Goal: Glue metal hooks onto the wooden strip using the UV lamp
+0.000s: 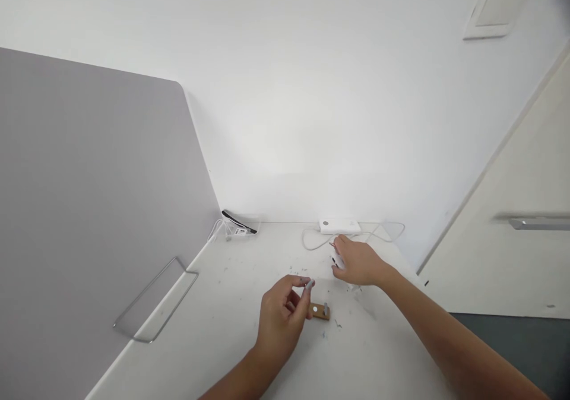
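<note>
Between the thumb and forefinger of my left hand (282, 314) is pinched a small grey piece (310, 283), too small to name. Just beyond those fingers a brown block (317, 311) with a white dot and an upright grey peg (326, 308) lies on the table. My right hand (360, 262) reaches over the table farther back, thumb and fingers apart. In the gap near its thumb is a small dark piece (335, 262). A thin reddish piece (332, 244) shows beside its fingertips. Whether the hand touches either one, I cannot tell.
Small grey scraps (338, 324) are scattered over the white table (214, 340). Against the wall stands a white box (339, 227) with a looped cable (307, 243). A clear tray (240, 229) with a black strip sits back left. A grey panel (98, 180) with a wire handle (154, 293) borders the left.
</note>
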